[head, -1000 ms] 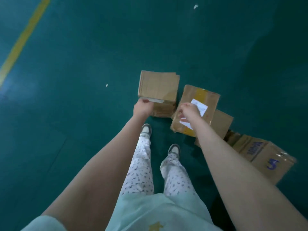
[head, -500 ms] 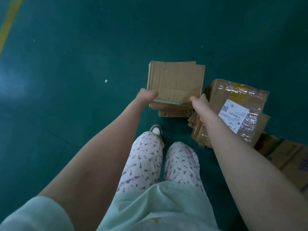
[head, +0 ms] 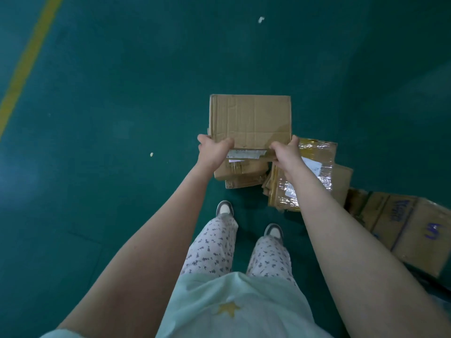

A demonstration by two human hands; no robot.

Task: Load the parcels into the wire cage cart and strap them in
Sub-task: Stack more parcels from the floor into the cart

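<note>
A plain brown cardboard parcel (head: 250,118) is held above the green floor in front of me. My left hand (head: 213,151) grips its near left corner and my right hand (head: 284,152) grips its near right corner, thumbs on top. A white label strip (head: 244,154) shows along its near edge. Under it lies another brown parcel (head: 240,173). To the right a tape-wrapped parcel (head: 314,167) with a white label lies on the floor. The wire cage cart is not in view.
A box with blue writing (head: 412,230) lies at the right edge, next to more cardboard (head: 341,184). My two feet (head: 224,208) stand just behind the parcels. A yellow floor line (head: 26,67) runs along the far left. Small white scraps (head: 151,154) dot the floor.
My right hand left the tape-wrapped parcel and took the right corner of the plain parcel. Both hands now hold it, and it has come up off the pile toward me.
</note>
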